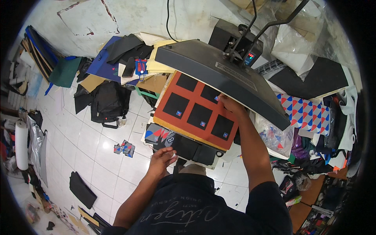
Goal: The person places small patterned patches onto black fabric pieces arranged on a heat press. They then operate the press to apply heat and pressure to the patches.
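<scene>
With the heat press upper platen [219, 74] raised for access, the right hand [231, 105] pinches a black fabric square [210, 94] at the orange lower pad's [190, 105] far edge, while the left hand [161, 160], fingers curled loosely, steadies the printed stack [158, 136] just beyond its fingertips.

Glossy white tiled floor [90, 145], stained white wall [129, 17].

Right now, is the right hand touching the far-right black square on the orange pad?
Touching. The head view shows the right hand with its fingertips on the black square lying on the orange pad, with no gap.
</scene>
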The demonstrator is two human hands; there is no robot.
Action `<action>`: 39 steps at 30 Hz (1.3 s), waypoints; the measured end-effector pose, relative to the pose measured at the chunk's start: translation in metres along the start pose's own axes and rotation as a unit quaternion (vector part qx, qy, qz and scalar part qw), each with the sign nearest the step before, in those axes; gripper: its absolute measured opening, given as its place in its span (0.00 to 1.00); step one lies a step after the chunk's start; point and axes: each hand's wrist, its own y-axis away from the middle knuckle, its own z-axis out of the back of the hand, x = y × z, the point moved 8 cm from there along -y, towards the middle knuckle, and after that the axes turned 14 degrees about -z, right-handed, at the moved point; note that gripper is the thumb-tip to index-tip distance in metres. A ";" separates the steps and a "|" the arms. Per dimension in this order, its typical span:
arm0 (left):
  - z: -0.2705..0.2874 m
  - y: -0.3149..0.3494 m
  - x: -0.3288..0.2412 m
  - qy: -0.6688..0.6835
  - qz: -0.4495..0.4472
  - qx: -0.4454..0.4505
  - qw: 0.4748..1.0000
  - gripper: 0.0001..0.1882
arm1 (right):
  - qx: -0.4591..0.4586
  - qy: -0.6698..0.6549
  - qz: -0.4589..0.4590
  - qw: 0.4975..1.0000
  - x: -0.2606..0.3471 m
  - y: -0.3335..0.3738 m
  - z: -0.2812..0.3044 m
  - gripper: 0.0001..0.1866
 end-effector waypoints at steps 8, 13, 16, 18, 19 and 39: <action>0.025 0.007 -0.003 0.003 0.003 -0.025 1.000 0.15 | 0.011 0.080 -0.025 0.996 -0.030 -0.029 -0.038 0.12; 0.034 0.013 -0.002 0.010 -0.006 -0.034 0.999 0.15 | 0.007 0.081 -0.023 0.996 -0.036 -0.027 -0.053 0.12; 0.032 0.013 -0.002 0.004 -0.004 -0.031 1.000 0.15 | 0.002 0.077 -0.034 0.996 -0.035 -0.024 -0.051 0.12; 0.030 0.012 -0.002 -0.001 -0.002 -0.027 1.000 0.15 | -0.002 0.079 -0.034 0.996 -0.031 -0.020 -0.047 0.13; 0.031 0.012 -0.002 -0.004 -0.003 -0.029 1.000 0.15 | -0.001 0.081 -0.027 0.996 -0.021 -0.015 -0.043 0.13; 0.041 0.015 0.005 -0.028 0.010 -0.025 0.999 0.15 | -0.009 0.069 -0.081 0.994 0.019 0.011 -0.017 0.12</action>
